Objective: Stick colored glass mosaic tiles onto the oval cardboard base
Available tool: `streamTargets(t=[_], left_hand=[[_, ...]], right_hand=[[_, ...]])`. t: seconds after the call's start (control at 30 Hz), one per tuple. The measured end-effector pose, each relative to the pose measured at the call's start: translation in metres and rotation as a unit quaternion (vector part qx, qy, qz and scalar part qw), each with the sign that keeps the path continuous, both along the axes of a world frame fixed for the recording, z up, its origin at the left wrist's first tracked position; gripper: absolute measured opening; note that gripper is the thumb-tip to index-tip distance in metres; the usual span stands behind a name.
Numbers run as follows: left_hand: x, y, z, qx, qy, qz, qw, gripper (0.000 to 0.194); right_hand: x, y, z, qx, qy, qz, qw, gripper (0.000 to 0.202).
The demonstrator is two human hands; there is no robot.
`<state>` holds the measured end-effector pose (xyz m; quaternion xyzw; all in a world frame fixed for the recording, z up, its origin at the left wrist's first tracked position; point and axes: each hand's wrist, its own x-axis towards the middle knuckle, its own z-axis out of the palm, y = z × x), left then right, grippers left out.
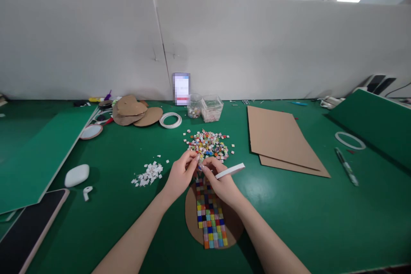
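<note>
My left hand point(182, 171) is closed in a pinch on a small mosaic tile point(201, 157), pale yellow-green as far as it shows. Fingertips of my right hand point(221, 182) meet it there, and a white stick-like tool point(231, 170) juts out to the right from that hand's grip. The tool's working end is hidden by the fingers. Below both hands lies a round cardboard disc point(190, 218), bearing a band of colourful square tiles point(212, 227) set in rows. Just beyond my fingers spreads a heap of loose coloured tiles point(210, 143).
Left of my hands sits a pile of white paper scraps point(149, 174), with an earbud case point(77, 175) farther left. Clear tile containers point(212, 109) stand at the back beside a phone point(181, 89). Cardboard sheets point(279, 137) lie to the right, a pen point(346, 166) beyond them.
</note>
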<state>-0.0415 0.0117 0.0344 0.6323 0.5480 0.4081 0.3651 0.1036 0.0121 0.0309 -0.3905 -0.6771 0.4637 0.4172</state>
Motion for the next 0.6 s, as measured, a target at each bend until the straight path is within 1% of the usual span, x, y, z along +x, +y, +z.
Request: streamTargets(t=[0.1,0.23,0.33,0.5,0.6], left_hand=[[0.0010,-0.0008,0.0012,-0.018,-0.011,0.000,1.000,0.020],[0.0027,-0.0007,0.0045,-0.068,-0.095,-0.015,0.993,0.023],[0.0027,0.0008,0.0069,-0.092,-0.141,-0.006,0.986,0.022],[0.0026,0.0018,0.0101,-0.118,-0.189,0.008,0.975,0.024],[0.0027,0.0018,0.0090,-0.117,-0.189,0.015,0.975,0.024]], right_hand=[[-0.0001,0.0000,0.0015,-0.017,0.015,-0.001,1.000,0.009],[0.0004,0.0005,0.0041,-0.051,0.045,0.005,0.998,0.012],[0.0007,0.0014,0.0040,-0.082,0.072,0.008,0.994,0.015],[0.0018,0.0030,0.0027,-0.135,0.120,0.024,0.983,0.016],[0.0025,0.0042,0.0030,-0.160,0.135,0.013,0.978,0.017]])
